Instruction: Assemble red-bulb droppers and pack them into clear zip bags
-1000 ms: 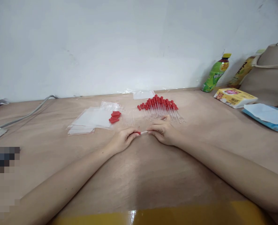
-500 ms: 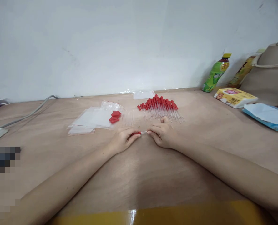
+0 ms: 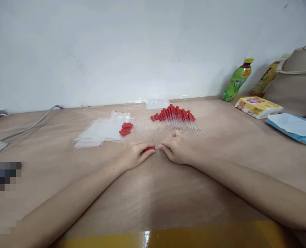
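Observation:
My left hand [image 3: 137, 154] is closed around a red rubber dropper bulb [image 3: 149, 148]. A short stretch of clear tube [image 3: 156, 148] shows between the bulb's mouth and my right hand [image 3: 175, 148], whose fingers pinch that tube. Both hands rest low over the table, close together. Just beyond them lie several loose clear tubes [image 3: 140, 130] in a row. Several loose red bulbs [image 3: 126, 128] sit to the left of those tubes. Behind my right hand is a pile of droppers with red bulbs [image 3: 173, 115], their clear tubes pointing toward me.
Clear zip bags [image 3: 97, 131] are stacked at left, with another bag [image 3: 157, 104] by the wall. A grey cable [image 3: 39, 121] runs along the left. On the right stand a green bottle [image 3: 236, 81], a yellow tissue pack [image 3: 258, 106], a blue-white packet [image 3: 294, 128] and a beige bag [image 3: 293, 86].
My right hand has moved slightly left toward my left hand, so less clear tube shows between the bulb and my right fingers. The left hand has hardly moved.

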Motion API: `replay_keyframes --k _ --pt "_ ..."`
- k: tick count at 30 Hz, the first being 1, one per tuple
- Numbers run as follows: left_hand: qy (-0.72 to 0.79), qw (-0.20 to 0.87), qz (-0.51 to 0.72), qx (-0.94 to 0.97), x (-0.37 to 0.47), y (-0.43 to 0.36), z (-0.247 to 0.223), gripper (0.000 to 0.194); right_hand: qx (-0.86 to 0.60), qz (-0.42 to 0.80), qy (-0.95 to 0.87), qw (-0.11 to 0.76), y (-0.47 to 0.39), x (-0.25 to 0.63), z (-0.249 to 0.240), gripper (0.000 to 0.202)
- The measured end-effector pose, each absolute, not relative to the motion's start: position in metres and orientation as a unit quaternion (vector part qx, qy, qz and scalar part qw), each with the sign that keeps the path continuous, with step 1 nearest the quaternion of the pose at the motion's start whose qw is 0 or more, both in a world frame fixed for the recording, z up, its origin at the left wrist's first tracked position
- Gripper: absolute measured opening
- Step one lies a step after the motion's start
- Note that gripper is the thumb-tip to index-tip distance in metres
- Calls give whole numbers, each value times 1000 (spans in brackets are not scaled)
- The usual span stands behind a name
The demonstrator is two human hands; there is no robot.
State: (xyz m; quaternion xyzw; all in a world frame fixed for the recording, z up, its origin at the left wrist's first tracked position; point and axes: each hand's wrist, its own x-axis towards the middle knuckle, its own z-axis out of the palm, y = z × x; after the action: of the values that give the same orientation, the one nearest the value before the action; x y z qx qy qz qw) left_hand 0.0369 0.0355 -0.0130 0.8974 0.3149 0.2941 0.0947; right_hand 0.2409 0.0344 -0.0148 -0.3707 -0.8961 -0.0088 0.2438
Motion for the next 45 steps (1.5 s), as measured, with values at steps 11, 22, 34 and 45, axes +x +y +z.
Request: replay_keyframes --k 11,22,34,45 --pt "381 78 309 868 38 40 -10 24 -424 -24 -900 102 33 247 27 21" --pt "296 121 252 913 42 38 -6 28 -683 123 -675 249 91 269 27 31" --pt "287 148 213 922 43 37 -8 33 -713 -31 -678 176 132 212 10 33" --pt "275 189 211 919 37 49 -4 34 -636 -51 -750 173 117 189 8 41"
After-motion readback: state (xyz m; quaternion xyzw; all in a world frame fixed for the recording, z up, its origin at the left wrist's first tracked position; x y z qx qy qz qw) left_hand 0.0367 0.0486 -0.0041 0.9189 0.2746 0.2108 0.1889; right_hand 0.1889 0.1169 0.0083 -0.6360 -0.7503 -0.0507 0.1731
